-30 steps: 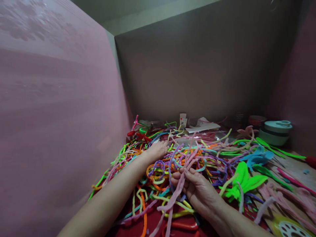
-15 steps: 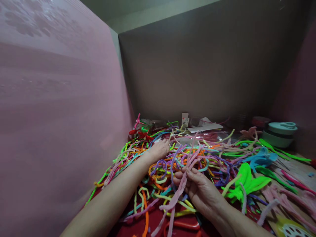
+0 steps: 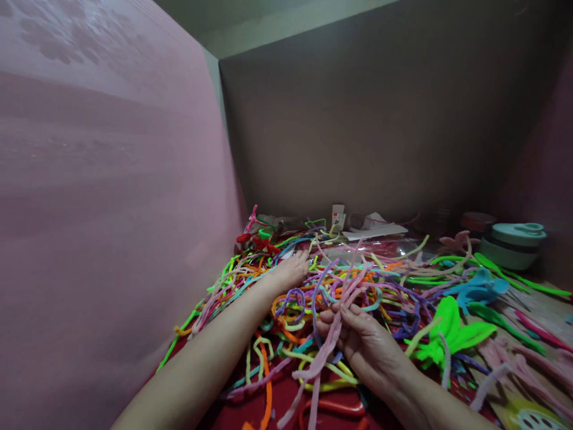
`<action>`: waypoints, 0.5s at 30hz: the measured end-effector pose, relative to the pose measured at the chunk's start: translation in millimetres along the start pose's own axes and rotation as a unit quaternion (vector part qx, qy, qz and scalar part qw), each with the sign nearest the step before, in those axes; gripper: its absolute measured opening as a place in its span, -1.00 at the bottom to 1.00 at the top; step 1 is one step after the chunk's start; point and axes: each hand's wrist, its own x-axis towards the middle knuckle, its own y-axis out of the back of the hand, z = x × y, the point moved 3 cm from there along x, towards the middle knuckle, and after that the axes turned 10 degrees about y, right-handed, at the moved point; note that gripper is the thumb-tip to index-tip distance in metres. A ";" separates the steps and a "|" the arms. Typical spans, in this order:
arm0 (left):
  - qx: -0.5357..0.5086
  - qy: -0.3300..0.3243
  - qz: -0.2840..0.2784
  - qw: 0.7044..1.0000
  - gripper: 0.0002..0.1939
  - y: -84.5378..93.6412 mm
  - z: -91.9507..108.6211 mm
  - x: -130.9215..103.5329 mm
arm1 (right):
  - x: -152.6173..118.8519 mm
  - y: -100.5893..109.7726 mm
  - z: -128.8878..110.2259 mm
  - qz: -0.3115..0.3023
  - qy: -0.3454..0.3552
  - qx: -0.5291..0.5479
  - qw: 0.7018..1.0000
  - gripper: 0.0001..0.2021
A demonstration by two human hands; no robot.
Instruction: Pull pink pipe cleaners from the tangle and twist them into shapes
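A bundle of pink pipe cleaners (image 3: 330, 343) is pinched between the thumb and fingers of my right hand (image 3: 364, 340), held above the front of the pile. Their ends hang down to the left and stick up past my fingertips. My left hand (image 3: 292, 269) reaches over the far part of a tangled heap of coloured pipe cleaners (image 3: 293, 304). Its fingers stretch out, palm down, touching the heap; the fingertips are partly hidden. Just right of my right hand lies a bright green fuzzy leaf shape (image 3: 452, 334).
A blue fuzzy piece (image 3: 481, 289) and a lidded pale-green container (image 3: 514, 245) stand to the right. White paper (image 3: 376, 231) and clear plastic wrap (image 3: 389, 248) lie at the back. A pink panel (image 3: 111, 209) rises on the left, a dark panel (image 3: 358, 131) behind.
The whole view has shifted slightly, so things appear a little further right. Both hands keep their places over the pile, and the right still grips the pink pipe cleaners.
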 end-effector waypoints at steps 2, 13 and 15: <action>-0.015 -0.001 0.002 1.000 -0.70 0.4 -1.0 -0.1 | -0.9 0.6 -0.4 -0.001 -0.001 -0.004 1.000 -0.87; -0.104 0.083 0.007 0.991 -0.75 -6.7 -17.1 3.2 | -1.8 -2.3 -1.5 -0.001 -0.002 -0.004 1.000 -0.88; -0.120 0.123 0.010 0.985 -0.79 -6.2 -25.9 7.6 | -2.4 -3.2 -1.4 -0.001 -0.003 0.002 1.000 -0.88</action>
